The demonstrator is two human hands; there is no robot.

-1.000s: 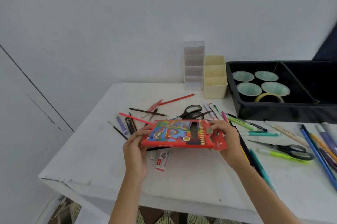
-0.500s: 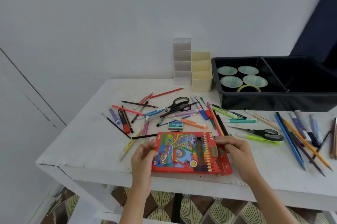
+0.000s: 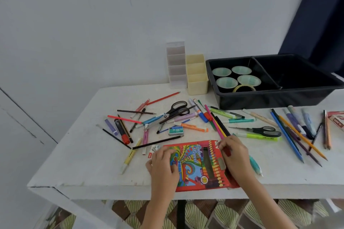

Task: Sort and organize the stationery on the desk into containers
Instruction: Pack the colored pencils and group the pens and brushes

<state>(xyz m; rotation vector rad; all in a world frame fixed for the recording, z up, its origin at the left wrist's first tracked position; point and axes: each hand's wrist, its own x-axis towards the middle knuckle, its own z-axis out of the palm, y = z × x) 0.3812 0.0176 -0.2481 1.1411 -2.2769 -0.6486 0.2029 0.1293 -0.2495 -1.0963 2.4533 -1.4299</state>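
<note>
The white surface (image 3: 83, 154) carries a black divided tray (image 3: 270, 98) at its back right. The red coloured-pencil box (image 3: 201, 165) lies flat near the front edge, between my hands. My left hand (image 3: 163, 165) grips its left end, fingers curled over the top, and my right hand (image 3: 235, 156) pinches the flap at its right end.

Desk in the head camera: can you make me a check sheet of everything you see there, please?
Surface: white desk, scuffed.
Job's things: red pencil box lying near the front edge; black tray, cream organiser, clear organiser at the back.
Clutter: loose pens and pencils, scissors in the middle, second scissors further right, staples box.
Hands: left hand and right hand both hold the pencil box.
Cables: nothing seen.
Surroundings: pale wall, dark curtain, patterned floor.
</note>
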